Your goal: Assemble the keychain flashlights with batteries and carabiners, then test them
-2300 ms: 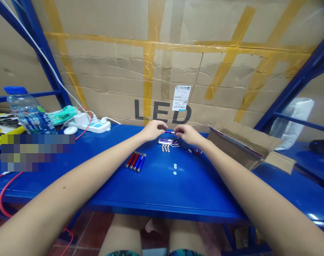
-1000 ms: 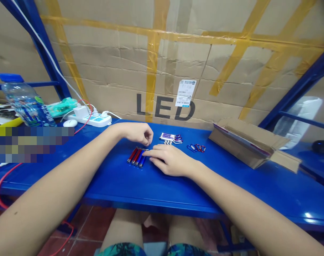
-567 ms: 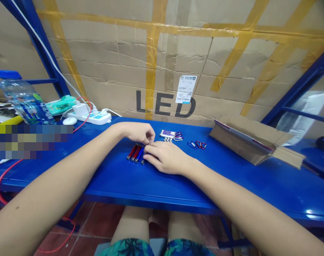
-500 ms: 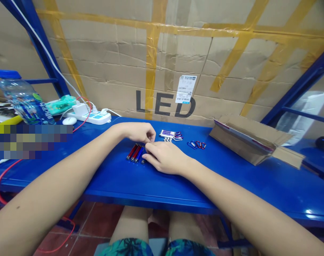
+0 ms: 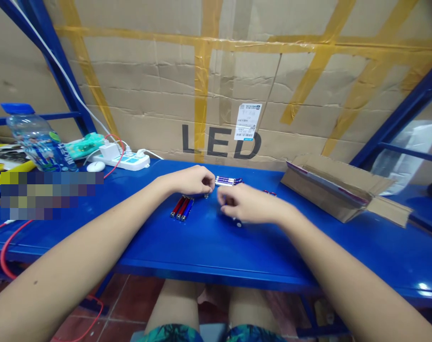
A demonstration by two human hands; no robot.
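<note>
My left hand [image 5: 196, 180] is closed in a pinch over the table, with a small silver cap [image 5: 206, 195] at its fingertips. To its right, my right hand [image 5: 242, 203] is curled and slightly blurred around a slim penlight, mostly hidden, whose silver end [image 5: 239, 224] shows below the palm. Several red and blue metal penlights [image 5: 182, 208] lie side by side in front of my left hand. Behind my right hand is a row of purple and silver penlights [image 5: 226, 181] with clips. A red carabiner clip [image 5: 270, 193] peeks out past that hand.
An opened cardboard box [image 5: 326, 190] sits at the right of the blue table [image 5: 201, 251]. At the left are a bottle [image 5: 38, 137], a white power strip [image 5: 126, 159] and a red cable [image 5: 5, 259]. A large carton [image 5: 148, 85] stands along the back.
My right hand has moved right, away from my left hand, and the penlight at the right end of the red and blue row has left its place. My left hand has shifted slightly right.
</note>
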